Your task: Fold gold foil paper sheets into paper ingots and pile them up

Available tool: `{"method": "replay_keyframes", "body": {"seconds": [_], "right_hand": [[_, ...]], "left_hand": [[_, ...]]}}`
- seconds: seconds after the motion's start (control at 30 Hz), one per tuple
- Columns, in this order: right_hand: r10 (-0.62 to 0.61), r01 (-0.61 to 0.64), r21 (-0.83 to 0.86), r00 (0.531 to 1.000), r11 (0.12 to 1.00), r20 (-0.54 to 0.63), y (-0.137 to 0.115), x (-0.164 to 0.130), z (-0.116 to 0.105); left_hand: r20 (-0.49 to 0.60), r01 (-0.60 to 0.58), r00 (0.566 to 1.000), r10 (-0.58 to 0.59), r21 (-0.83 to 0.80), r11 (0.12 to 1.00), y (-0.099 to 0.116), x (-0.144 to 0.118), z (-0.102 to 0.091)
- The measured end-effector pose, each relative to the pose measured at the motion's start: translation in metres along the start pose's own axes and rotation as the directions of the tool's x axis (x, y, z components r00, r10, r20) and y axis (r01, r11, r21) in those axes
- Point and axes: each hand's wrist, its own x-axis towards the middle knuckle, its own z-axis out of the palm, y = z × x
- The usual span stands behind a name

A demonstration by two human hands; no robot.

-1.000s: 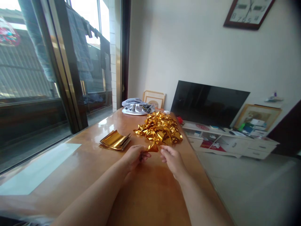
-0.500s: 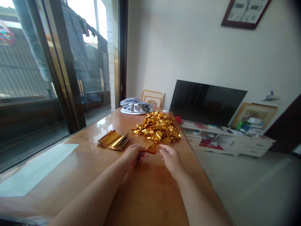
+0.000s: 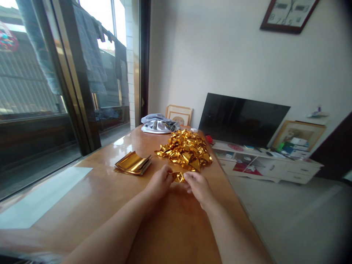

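Between my hands, just above the table, is a small folded piece of gold foil paper. My left hand pinches its left end, and my right hand grips its right end. Right behind it rises a heap of folded gold foil pieces. To the left of my left hand lies a stack of flat gold foil sheets, its edges curling up slightly.
The shiny brown wooden table runs away from me. Folded clothes lie at its far end, and a pale sheet at the left edge. To the right stand a television and a white cabinet.
The foil piece has gone from a smooth triangular shape to a narrower, creased one. My right hand has closed onto its right end, and my left hand has turned slightly.
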Motion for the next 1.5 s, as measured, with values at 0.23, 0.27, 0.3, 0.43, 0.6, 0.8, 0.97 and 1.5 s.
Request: {"method": "replay_keyframes", "body": {"seconds": [0.23, 0.27, 0.3, 0.43, 0.6, 0.8, 0.97, 1.5], "right_hand": [[-0.072, 0.072, -0.017, 0.997, 0.997, -0.002, 0.016, 0.008, 0.004], [-0.102, 0.102, -0.025, 0.995, 0.994, -0.005, 0.018, 0.009, 0.005], [-0.136, 0.135, -0.038, 0.991, 0.990, -0.010, 0.020, 0.010, 0.005], [-0.252, 0.246, -0.120, 0.967, 0.962, -0.037, 0.022, 0.012, 0.007], [-0.312, 0.304, -0.163, 0.949, 0.939, -0.029, 0.016, 0.010, 0.009], [-0.361, 0.351, -0.175, 0.932, 0.920, -0.028, 0.014, 0.007, 0.009], [-0.363, 0.348, -0.224, 0.932, 0.910, -0.026, 0.017, 0.008, 0.007], [-0.430, 0.390, -0.394, 0.902, 0.832, -0.016, 0.025, 0.014, 0.000]], "left_hand": [[-0.027, -0.011, 1.000, 0.010, -0.025, 1.000, -0.010, 0.002, 0.007], [-0.024, -0.001, 1.000, 0.000, -0.050, 0.999, -0.012, 0.003, 0.008], [-0.017, 0.007, 1.000, -0.009, -0.069, 0.998, -0.014, 0.003, 0.009], [-0.030, -0.004, 1.000, 0.002, -0.082, 0.997, -0.019, 0.004, 0.012], [-0.108, -0.081, 0.991, 0.078, -0.025, 0.996, -0.012, 0.001, 0.008], [-0.152, -0.112, 0.982, 0.115, 0.029, 0.993, 0.000, -0.001, 0.005], [-0.139, -0.097, 0.986, 0.096, 0.000, 0.995, 0.003, -0.003, 0.005], [-0.008, -0.092, 0.996, 0.092, -0.148, 0.985, -0.011, 0.000, 0.010]]}}
